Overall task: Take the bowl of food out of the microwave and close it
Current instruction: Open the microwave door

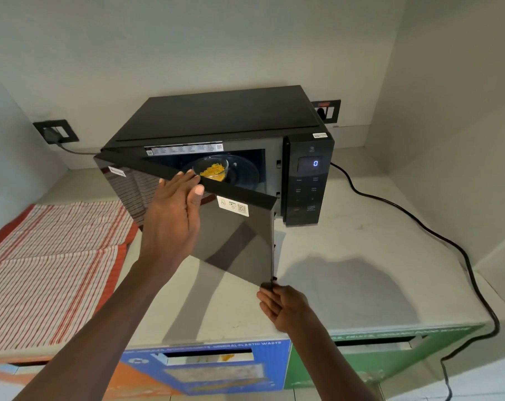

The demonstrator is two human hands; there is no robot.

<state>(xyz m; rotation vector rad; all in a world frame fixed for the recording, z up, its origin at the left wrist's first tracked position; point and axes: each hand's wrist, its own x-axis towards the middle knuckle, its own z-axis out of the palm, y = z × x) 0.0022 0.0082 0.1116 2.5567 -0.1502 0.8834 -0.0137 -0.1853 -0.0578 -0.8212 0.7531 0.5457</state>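
Swinging door wider was our step: left hand pinched top edge, right hand fingers loose, touching lower corner. Bowl sat in microwave just beyond left fingertips; needed full clearance b4 reaching.

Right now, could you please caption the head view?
Left hand grips the door's top edge, right hand touches its lower corner; bowl inside microwave.

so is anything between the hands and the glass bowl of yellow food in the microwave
Yes: the half-open glossy black microwave door stands between both hands and the glass bowl of yellow food. The left hand grips its top edge; the right hand touches its lower corner.
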